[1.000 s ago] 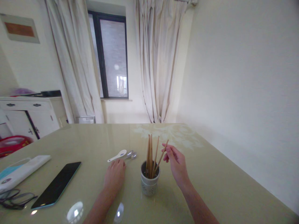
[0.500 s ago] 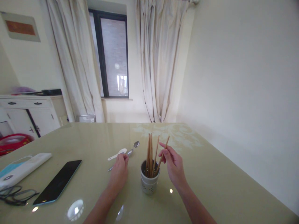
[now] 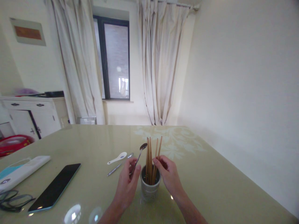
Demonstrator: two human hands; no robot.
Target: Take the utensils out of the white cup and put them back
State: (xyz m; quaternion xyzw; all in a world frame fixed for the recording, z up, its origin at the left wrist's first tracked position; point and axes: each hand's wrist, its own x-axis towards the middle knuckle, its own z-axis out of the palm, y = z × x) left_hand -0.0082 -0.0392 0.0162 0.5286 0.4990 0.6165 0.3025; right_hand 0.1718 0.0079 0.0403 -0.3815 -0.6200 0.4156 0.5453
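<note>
My left hand [image 3: 127, 183] is closed round the handle of a metal spoon [image 3: 143, 147], whose bowl points up beside the chopsticks. Several wooden chopsticks [image 3: 149, 155] stand in a grey cup [image 3: 149, 189] with a pale rim. At the cup's right, my right hand [image 3: 168, 172] pinches a chopstick [image 3: 160, 146] that leans among the others; its lower end is inside the cup. A white spoon [image 3: 116, 158] with a blue mark lies on the table left of the cup. Next to it lies another metal spoon [image 3: 116, 169], partly behind my left hand.
A dark-screened phone [image 3: 56, 186] lies on the glossy table [image 3: 88, 146] at the left. Beyond it are a long white device [image 3: 25, 172], a light-blue item [image 3: 10, 172] and black-framed glasses [image 3: 16, 200]. A wall [image 3: 245, 93] borders the right side.
My left hand has lifted a metal spoon off the table and brought it right, close to the cup. The chopstick in my right hand has become more upright and nearer the others.
</note>
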